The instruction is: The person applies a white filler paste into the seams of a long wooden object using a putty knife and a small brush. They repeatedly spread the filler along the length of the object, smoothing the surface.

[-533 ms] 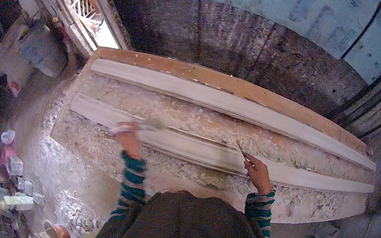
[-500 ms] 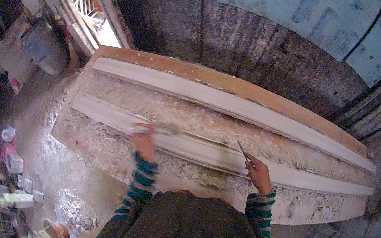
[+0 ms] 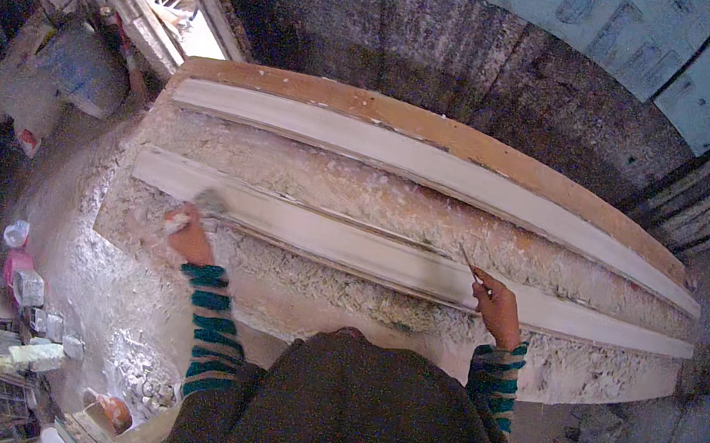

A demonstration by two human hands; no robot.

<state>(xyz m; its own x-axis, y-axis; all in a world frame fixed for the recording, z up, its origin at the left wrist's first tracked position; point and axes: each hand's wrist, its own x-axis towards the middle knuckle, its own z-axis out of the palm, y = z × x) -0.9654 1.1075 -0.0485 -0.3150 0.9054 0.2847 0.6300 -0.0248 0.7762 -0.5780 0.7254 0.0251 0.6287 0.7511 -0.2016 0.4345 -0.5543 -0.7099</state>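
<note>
Far left, we see a bluish barrel (image 3: 84,73) and, lower down, a pink bundle (image 3: 16,268). Next, our left hand (image 3: 191,239), by the left end of the near white strip (image 3: 325,231), fingers wrapped around a brush-like tool (image 3: 210,200); its head is blurred and overlaps the strip's lower edge, contact we can't tell. The strip lies just beyond these fingers and stretches away to the right, long axis left to right, dipping slightly at the right end. It sits on the near half of the worktop (image 3: 338,97), pale, smooth, grooved lengthwise, with rough, lumpy residue along both sides. A matching far white strip (image 3: 341,135) runs roughly alongside, apart from it. Toward the right, our right hand (image 3: 501,314) pinches a thin tool (image 3: 467,258) in narrow fingers, tip angled up-left toward the gap between strips. This hand overlaps the near strip in view, so it looks nearer than the left.
</note>
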